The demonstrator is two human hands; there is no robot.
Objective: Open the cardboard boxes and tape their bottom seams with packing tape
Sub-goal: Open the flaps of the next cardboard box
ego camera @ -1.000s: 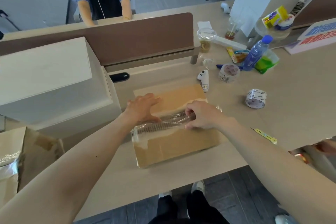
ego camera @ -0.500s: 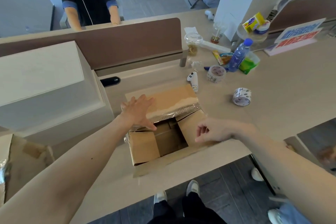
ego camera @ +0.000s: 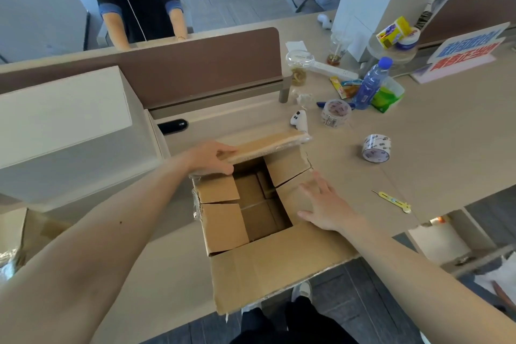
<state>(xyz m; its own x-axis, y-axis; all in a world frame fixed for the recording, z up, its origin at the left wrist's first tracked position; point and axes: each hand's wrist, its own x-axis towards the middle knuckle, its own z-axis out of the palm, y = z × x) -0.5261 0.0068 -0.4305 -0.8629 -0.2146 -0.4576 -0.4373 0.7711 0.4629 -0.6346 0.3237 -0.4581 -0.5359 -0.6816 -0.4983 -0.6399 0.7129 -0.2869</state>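
A brown cardboard box (ego camera: 268, 268) stands open on the desk's near edge, its near flap folded out toward me and its inside bare. My left hand (ego camera: 213, 158) holds the far flap (ego camera: 268, 144), thumb under and fingers on top; clear tape clings to that flap's edge. My right hand (ego camera: 325, 205) lies flat with straight fingers on the right inner flap (ego camera: 290, 167). Two rolls of packing tape lie to the right: one roll (ego camera: 377, 147) nearer, another roll (ego camera: 336, 113) farther back.
A yellow utility knife (ego camera: 392, 201) lies right of the box. A white controller (ego camera: 300, 121), a blue bottle (ego camera: 370, 84), snacks and a cup crowd the back right. A pale cabinet (ego camera: 64, 126) stands at the left, another cardboard box (ego camera: 16, 234) below it. A person sits behind the divider (ego camera: 195, 64).
The taped top seam has come apart and the flaps have swung open. My left hand lifted the far flap; my right hand moved from the seam to the right inner flap, fingers straightened.
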